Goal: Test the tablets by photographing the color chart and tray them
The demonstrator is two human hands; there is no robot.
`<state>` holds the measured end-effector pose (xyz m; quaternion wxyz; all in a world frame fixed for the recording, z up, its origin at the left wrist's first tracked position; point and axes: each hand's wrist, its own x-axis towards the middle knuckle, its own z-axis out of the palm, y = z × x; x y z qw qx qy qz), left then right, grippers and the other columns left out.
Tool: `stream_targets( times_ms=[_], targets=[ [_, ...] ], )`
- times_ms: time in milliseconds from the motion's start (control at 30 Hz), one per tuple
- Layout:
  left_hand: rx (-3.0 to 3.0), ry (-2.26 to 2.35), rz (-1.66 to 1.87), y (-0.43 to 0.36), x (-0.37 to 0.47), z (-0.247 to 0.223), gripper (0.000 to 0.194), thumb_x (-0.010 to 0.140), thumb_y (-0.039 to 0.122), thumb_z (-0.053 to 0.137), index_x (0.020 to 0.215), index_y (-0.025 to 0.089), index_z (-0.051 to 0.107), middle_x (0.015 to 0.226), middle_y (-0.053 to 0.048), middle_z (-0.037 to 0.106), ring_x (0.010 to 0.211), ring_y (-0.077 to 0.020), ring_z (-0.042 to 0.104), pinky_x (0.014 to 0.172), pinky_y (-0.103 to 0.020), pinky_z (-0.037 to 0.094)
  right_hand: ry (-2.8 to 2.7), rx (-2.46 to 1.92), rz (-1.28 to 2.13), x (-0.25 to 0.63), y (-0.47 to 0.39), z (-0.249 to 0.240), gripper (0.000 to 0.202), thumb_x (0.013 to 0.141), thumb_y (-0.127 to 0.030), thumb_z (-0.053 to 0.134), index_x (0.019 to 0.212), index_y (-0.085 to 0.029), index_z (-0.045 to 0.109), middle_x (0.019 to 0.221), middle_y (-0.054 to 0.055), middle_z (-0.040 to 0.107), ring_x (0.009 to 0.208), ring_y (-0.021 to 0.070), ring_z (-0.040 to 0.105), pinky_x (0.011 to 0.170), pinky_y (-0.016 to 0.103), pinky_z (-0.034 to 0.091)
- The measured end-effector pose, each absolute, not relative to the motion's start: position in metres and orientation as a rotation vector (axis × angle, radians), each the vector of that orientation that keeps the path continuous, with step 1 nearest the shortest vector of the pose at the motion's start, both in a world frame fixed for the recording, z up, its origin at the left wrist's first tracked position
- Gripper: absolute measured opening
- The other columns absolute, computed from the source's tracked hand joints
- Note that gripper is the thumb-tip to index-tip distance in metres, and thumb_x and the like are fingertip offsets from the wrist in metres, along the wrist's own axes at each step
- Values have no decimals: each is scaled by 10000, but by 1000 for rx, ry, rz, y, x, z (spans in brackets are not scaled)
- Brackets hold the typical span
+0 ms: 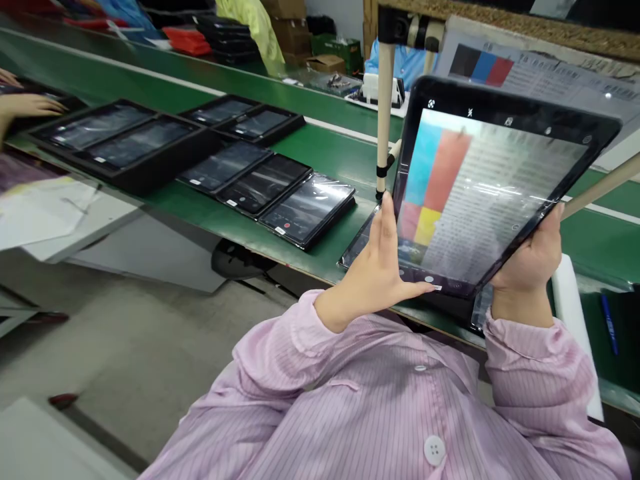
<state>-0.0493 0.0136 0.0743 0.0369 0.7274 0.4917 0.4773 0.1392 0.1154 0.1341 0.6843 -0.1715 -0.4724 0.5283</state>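
Observation:
A black tablet (493, 193) is held up and tilted in front of me, its screen showing a camera picture of colour blocks and lines of text. My left hand (373, 270) grips its lower left corner, the thumb along the bottom edge and the fingers against the side. Around the right edge, my right hand (533, 257) is closed, its fingers hidden behind the tablet. Behind it hangs a printed chart (545, 80) with black, blue and red blocks. Another tablet (357, 243) lies on the bench, partly covered by my left hand.
On the green bench (340, 157) lie several tablets (305, 210), some in black trays (165, 157). A pipe frame (384, 113) rises beside the held tablet. At right are a blue pen (609, 323) and a white strip (575, 327). Another person's hand (33, 107) is at far left.

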Motion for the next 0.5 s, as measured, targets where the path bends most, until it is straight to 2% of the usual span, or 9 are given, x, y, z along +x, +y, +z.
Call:
stream_targets(
  times_ms=[200, 333, 500],
  targets=[
    [2201, 1553, 1448, 15, -44, 71, 1460, 741, 808, 747, 1627, 299, -296, 1774, -188, -152, 1621, -474, -107, 1318, -652, 64, -1131, -415, 1133, 142, 111, 132, 452, 1103, -370, 332, 1033, -201, 745, 1159, 6, 768, 1420, 192, 566, 1344, 444, 289],
    [2165, 1545, 1528, 16, -40, 71, 1422, 748, 801, 749, 1655, 294, -222, 1782, -186, -95, 1624, -461, -112, 1318, -653, 61, -1165, -447, 1093, 143, 107, 134, 460, 1102, -363, 290, 1075, -207, 722, 1145, 0, 767, 1453, 201, 532, 1355, 483, 250],
    [2105, 1546, 1566, 18, -36, 70, 1458, 672, 825, 794, 1681, 260, -94, 1781, -202, -43, 1623, -468, -112, 1317, -659, 49, -1181, -481, 1093, 144, 105, 136, 456, 1099, -392, 284, 1224, -230, 693, 1280, -9, 729, 1551, 202, 396, 1358, 481, 246]
  ],
)
